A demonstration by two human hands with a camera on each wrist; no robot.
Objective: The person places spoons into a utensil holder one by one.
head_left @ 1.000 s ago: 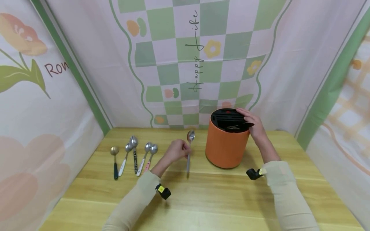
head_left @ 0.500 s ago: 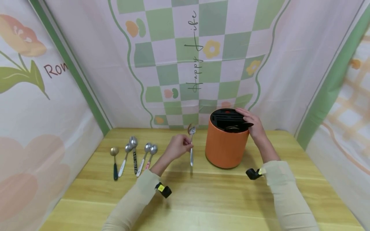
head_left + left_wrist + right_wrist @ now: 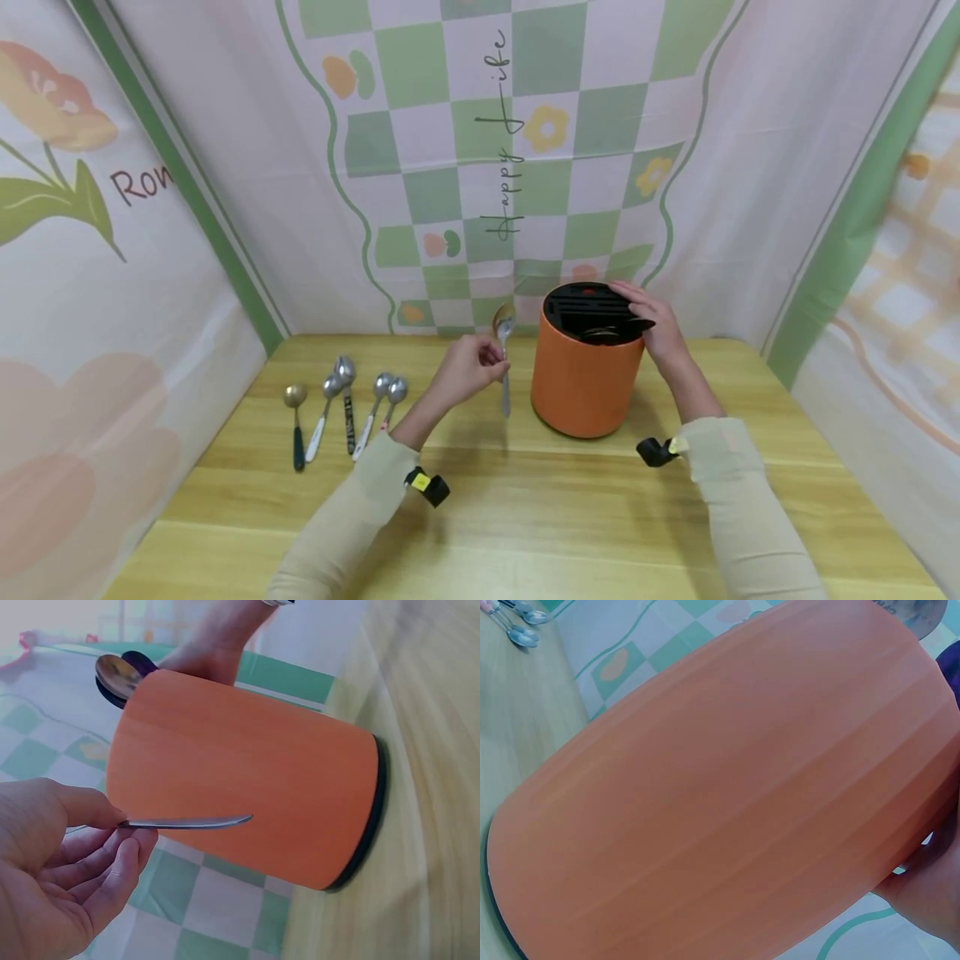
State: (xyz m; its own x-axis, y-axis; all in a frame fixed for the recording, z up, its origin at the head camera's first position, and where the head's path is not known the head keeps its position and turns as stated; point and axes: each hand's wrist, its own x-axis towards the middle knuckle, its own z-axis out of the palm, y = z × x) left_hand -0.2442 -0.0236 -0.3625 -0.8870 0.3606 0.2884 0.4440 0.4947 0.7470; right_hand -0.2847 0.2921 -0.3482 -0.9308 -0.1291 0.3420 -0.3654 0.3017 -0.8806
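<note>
My left hand (image 3: 471, 367) pinches a metal spoon (image 3: 506, 392) by its handle, bowl end up, above the table and left of the orange utensil holder (image 3: 585, 387). Behind its silver bowl shows a gold-toned bowl shape; I cannot tell whether that is a second spoon. In the left wrist view the handle (image 3: 187, 823) juts out from between thumb and fingers, apart from the holder. My right hand (image 3: 663, 333) rests on the holder's right rim with its fingers laid over the edge; the thumb is partly hidden. A dark utensil (image 3: 642, 324) sticks out beside it.
On the left of the wooden table (image 3: 525, 517) lie several spoons, among them a dark-handled one (image 3: 297, 433) and a white-handled one (image 3: 318, 429). The holder's black slotted insert (image 3: 577, 304) contains further utensils. A patterned cloth (image 3: 480, 167) hangs right behind the table.
My left hand has lifted the spoon off the table and carried it a little to the right and back, towards the holder. My right hand has stayed on the holder's rim.
</note>
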